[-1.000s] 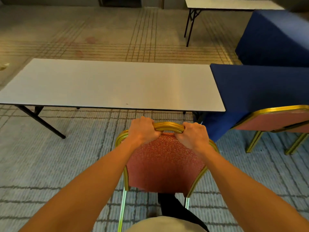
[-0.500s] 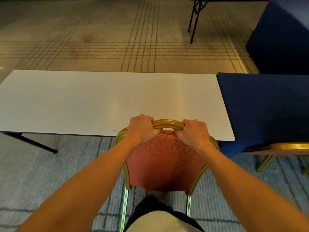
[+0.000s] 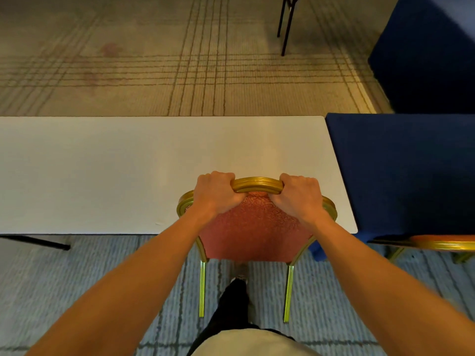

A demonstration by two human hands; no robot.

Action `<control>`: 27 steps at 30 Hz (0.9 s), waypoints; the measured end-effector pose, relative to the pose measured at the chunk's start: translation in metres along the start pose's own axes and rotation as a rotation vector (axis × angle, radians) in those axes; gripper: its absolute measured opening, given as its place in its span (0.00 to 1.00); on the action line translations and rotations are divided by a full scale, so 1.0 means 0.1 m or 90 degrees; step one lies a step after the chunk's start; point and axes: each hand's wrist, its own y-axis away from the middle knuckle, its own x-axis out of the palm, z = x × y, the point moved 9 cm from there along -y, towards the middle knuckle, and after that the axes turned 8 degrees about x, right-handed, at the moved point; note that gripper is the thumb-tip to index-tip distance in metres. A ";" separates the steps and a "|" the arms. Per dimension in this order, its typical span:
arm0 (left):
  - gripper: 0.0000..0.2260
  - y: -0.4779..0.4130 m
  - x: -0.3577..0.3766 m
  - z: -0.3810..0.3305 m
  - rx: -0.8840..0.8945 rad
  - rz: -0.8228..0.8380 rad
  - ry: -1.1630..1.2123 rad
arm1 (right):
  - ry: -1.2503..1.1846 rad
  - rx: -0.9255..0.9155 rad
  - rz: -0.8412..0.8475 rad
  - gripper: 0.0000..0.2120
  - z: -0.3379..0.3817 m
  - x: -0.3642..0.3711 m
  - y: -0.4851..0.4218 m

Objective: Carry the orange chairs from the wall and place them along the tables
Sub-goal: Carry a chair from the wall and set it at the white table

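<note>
An orange chair (image 3: pixel 257 227) with a gold frame and patterned fabric back stands right in front of me, its back facing me. My left hand (image 3: pixel 216 194) grips the left part of its gold top rail and my right hand (image 3: pixel 299 195) grips the right part. The chair's top overlaps the near edge of a long white table (image 3: pixel 128 170); its seat is hidden behind the backrest. A second orange chair (image 3: pixel 442 245) shows only its top rail at the right, against a table covered in blue cloth (image 3: pixel 411 170).
Another blue-draped table (image 3: pixel 431 55) stands at the far right. Black folding table legs (image 3: pixel 286 24) show at the top, and one black leg (image 3: pixel 36 241) under the white table at left. Patterned carpet (image 3: pixel 128 60) lies beyond the tables. My leg and shoe (image 3: pixel 235 299) are below the chair.
I have moved forward with the chair: the white table has come closer, and the chair's back now overlaps its near edge. Both hands keep the same grip on the rail.
</note>
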 end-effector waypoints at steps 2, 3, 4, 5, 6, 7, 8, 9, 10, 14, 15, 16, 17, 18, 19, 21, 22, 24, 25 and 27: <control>0.16 -0.01 0.04 -0.03 0.000 -0.007 0.003 | -0.006 0.001 -0.006 0.21 -0.06 0.05 -0.01; 0.16 0.02 0.11 -0.05 -0.004 -0.002 0.010 | -0.010 0.000 0.004 0.21 -0.10 0.11 0.01; 0.16 0.06 0.17 -0.07 -0.008 0.003 0.018 | -0.009 -0.006 0.016 0.21 -0.12 0.16 0.03; 0.16 0.12 0.25 -0.07 -0.012 0.016 0.022 | -0.008 -0.012 0.031 0.20 -0.12 0.23 0.08; 0.16 0.20 0.32 -0.06 -0.017 0.028 0.025 | -0.005 -0.019 0.043 0.20 -0.10 0.30 0.13; 0.17 0.29 0.38 -0.03 -0.025 0.037 0.029 | -0.004 -0.028 0.050 0.19 -0.05 0.36 0.19; 0.17 0.35 0.41 0.03 -0.031 0.036 0.031 | -0.004 -0.037 0.048 0.19 0.01 0.39 0.24; 0.17 0.40 0.43 0.09 -0.039 0.033 0.033 | -0.004 -0.048 0.041 0.19 0.08 0.41 0.27; 0.17 0.47 0.45 0.13 -0.043 0.035 0.036 | -0.006 -0.055 0.037 0.18 0.14 0.43 0.32; 0.16 0.59 0.48 0.08 -0.021 0.039 0.027 | -0.041 -0.055 0.025 0.17 0.15 0.43 0.47; 0.16 0.62 0.49 0.05 -0.017 0.035 0.029 | -0.051 -0.059 0.027 0.17 0.12 0.43 0.51; 0.16 0.67 0.51 0.03 -0.014 0.029 0.032 | -0.060 -0.067 0.029 0.17 0.12 0.45 0.57; 0.16 0.73 0.53 0.02 -0.011 0.025 0.036 | -0.068 -0.074 0.032 0.18 0.12 0.48 0.65; 0.16 0.80 0.57 0.02 -0.010 0.023 0.040 | -0.077 -0.080 0.032 0.18 0.13 0.50 0.72; 0.16 0.87 0.60 0.04 -0.010 0.020 0.046 | -0.086 -0.086 0.031 0.19 0.14 0.52 0.80; 0.17 1.04 0.66 0.05 -0.005 0.008 0.058 | -0.105 -0.090 0.031 0.18 0.18 0.58 0.96; 0.17 1.12 0.68 0.04 0.000 0.003 0.066 | -0.113 -0.089 0.035 0.18 0.19 0.61 1.03; 0.16 1.27 0.74 -0.01 0.006 0.016 0.087 | -0.118 -0.078 0.049 0.18 0.19 0.67 1.18; 0.15 1.36 0.78 -0.04 0.008 0.032 0.101 | -0.120 -0.068 0.060 0.18 0.18 0.72 1.28; 0.14 1.54 0.88 -0.09 0.009 0.074 0.132 | -0.119 -0.051 0.075 0.19 0.16 0.80 1.48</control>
